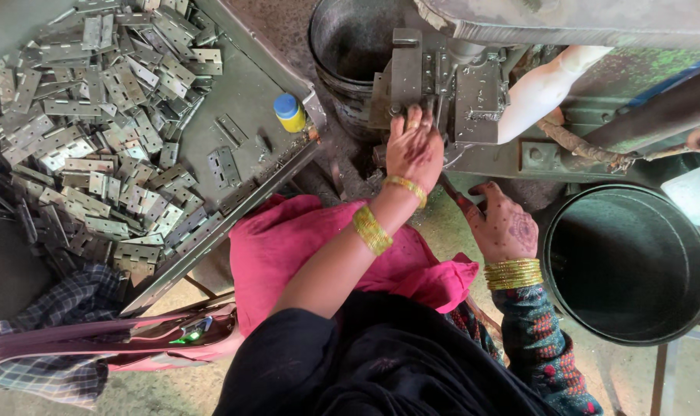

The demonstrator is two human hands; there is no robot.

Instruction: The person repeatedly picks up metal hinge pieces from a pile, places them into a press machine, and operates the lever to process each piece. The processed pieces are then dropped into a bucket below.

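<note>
Grey, gritty floor shows under a workshop corner, where a metal tray (234, 146) slants across the upper left, heaped with flat steel hinges (95, 131). A small bottle (290, 112) with a blue cap and yellow body stands near the tray's right edge, apart from the heap. Below the tray lie a checked cloth (49, 323) and a pink bag (134, 339).

At top centre stands a grey press (450, 85), with a dark bucket (350, 46) just behind it on the left. The left hand (415, 146) reaches up to the press, fingers bent together against the metal block at its front; whether they pinch a hinge there cannot be told, since the fingertips hide it. Two gold bangles sit on that forearm.

The right hand (504, 227), patterned with henna, rests lower, near the press base, its grip curled loosely around a thin red-handled tool (458, 200). A stack of gold bangles rings its wrist. A large dark drum (627, 266) stands just to its right. Pink fabric (303, 246) covers the lap between tray and hands.
</note>
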